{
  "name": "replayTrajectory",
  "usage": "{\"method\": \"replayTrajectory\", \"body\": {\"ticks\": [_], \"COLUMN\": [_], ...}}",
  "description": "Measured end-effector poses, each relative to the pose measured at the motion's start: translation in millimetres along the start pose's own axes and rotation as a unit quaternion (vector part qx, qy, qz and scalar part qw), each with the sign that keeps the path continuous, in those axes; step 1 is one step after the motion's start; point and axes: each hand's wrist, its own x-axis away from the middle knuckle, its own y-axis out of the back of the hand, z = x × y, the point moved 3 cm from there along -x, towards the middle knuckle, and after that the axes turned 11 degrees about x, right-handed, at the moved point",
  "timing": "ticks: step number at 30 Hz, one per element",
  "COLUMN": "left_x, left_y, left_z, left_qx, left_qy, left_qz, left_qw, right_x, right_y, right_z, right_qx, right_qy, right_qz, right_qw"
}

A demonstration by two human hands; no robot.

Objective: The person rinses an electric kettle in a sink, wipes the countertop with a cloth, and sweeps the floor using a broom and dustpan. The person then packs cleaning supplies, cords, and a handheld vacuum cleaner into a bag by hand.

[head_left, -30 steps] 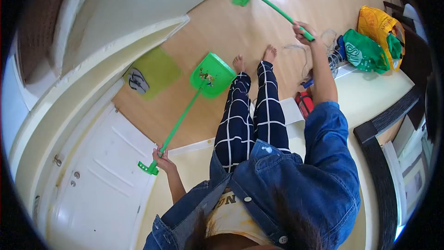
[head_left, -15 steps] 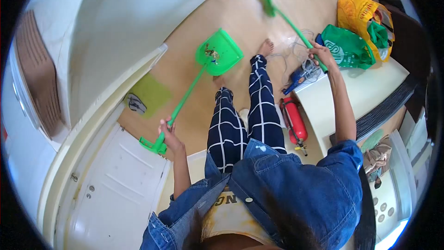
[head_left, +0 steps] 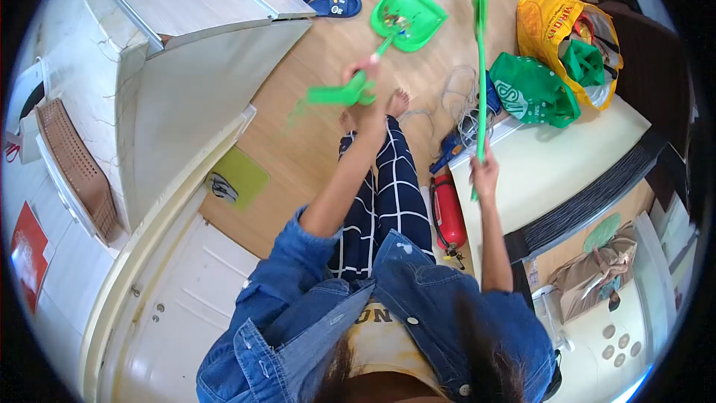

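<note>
My left hand (head_left: 363,69) is closed round the handle of a green long-handled dustpan, blurred by motion. The dustpan's pan (head_left: 426,28) is out ahead of my feet, with a small pile of debris (head_left: 400,18) in it. My right hand (head_left: 485,173) grips the lower part of a green broom (head_left: 482,97). Its bristle head points away from me, to the right of the dustpan; whether the bristles touch the floor I cannot tell.
Blue slippers (head_left: 335,6) lie ahead on the left. To the right are a yellow bag (head_left: 538,26), a green bag (head_left: 522,86), tangled cables (head_left: 464,108) and a red fire extinguisher (head_left: 447,213). A green mat (head_left: 250,168) with slippers lies near the white door (head_left: 194,283).
My left hand has moved forward and right, carrying the dustpan farther ahead. My right hand has come down and left, and the broom now stands nearly straight ahead instead of slanting left.
</note>
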Motion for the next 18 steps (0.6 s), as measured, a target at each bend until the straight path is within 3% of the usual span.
{"method": "replayTrajectory", "body": {"ticks": [2,6,8,11,13,16,18], "left_x": [-7,-13,-11,-16,-12,-26,-57], "left_y": [-45,-130,-157,-183,-180,-158,-138], "left_z": [-10,11,-8,-13,-28,-16,25], "left_qx": [0.007,0.271,0.215,0.164,0.125,0.087,0.057], "left_qy": [-0.088,-0.03,-0.1,-0.103,-0.116,-0.156,-0.082], "left_qz": [0.03,0.061,0.07,0.146,0.21,0.204,0.245], "left_qw": [0.996,0.96,0.969,0.97,0.963,0.963,0.964], "right_x": [33,60,61,64,60,51,47], "right_y": [-12,-42,-60,-85,-95,-108,-112], "right_z": [-8,-22,-40,-46,-45,-34,-14], "right_qx": [0.009,-0.054,-0.083,-0.066,-0.049,-0.028,-0.022], "right_qy": [-0.047,-0.157,-0.164,-0.176,-0.182,-0.187,-0.207], "right_qz": [-0.004,0.026,0.044,0.075,0.075,0.083,0.079], "right_qw": [0.999,0.986,0.982,0.979,0.979,0.978,0.975]}}
